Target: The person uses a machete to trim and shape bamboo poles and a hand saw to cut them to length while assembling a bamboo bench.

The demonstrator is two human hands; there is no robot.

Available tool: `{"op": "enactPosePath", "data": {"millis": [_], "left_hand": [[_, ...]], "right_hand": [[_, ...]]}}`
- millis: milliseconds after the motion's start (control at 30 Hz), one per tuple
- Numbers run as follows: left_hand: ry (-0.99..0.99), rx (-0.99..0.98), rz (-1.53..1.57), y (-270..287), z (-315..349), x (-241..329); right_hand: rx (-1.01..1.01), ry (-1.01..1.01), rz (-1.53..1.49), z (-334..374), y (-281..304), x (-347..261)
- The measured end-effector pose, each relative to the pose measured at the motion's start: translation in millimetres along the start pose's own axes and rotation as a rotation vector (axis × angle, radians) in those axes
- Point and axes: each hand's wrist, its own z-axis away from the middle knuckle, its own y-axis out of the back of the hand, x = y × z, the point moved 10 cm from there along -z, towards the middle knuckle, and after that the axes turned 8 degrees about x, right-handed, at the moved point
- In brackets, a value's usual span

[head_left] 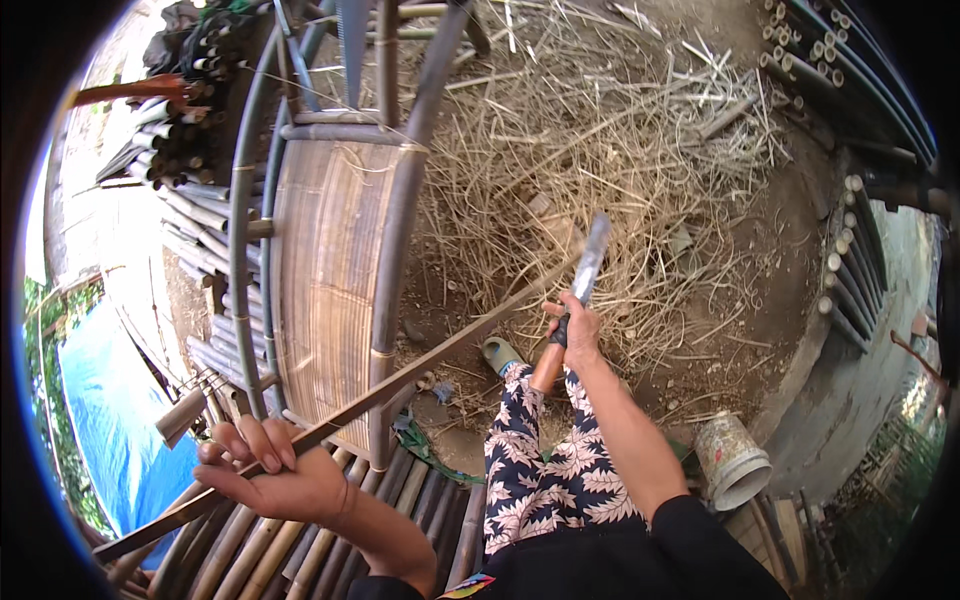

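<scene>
A long split bamboo strip (420,365) runs slantwise from the lower left to the middle of the view. My left hand (290,480) is closed on it near its lower end, palm up with the fingers curled round it. In my right hand (580,332) is a machete, its blade (593,258) pointing up and away and its orange-brown handle (548,366) reaching back toward my lap. The strip's far end passes beside the blade; whether they touch I cannot tell. Behind the strip stands a bamboo frame with a slatted panel (330,260).
Bamboo shavings (610,170) cover the ground ahead. Cut bamboo poles (270,530) lie at my lower left, with more stacked at the far left and upper right. To my right a dirty white bucket (728,455) lies tilted. A blue tarp (120,410) hangs at the left.
</scene>
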Motion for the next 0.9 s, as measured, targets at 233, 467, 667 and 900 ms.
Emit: {"op": "enactPosePath", "data": {"millis": [233, 467, 667, 900], "left_hand": [[0.405, 0.583, -0.192, 210.0, 71.6, 105.0], [-0.163, -0.706, -1.404, 96.0, 147.3, 166.2], [1.068, -0.474, -0.517, 251.6, 173.7, 123.9], [0.763, -0.127, -0.542, 296.0, 147.0, 172.7]], "right_hand": [[-0.072, 0.092, -0.216, 113.1, -50.0, -38.2], [-0.352, 0.451, 0.17, 272.8, -115.6, -43.7], [-0.519, 0.725, 0.635, 405.5, -164.8, -3.7], [-0.765, 1.886, 1.229, 528.5, -181.5, 47.2]]}}
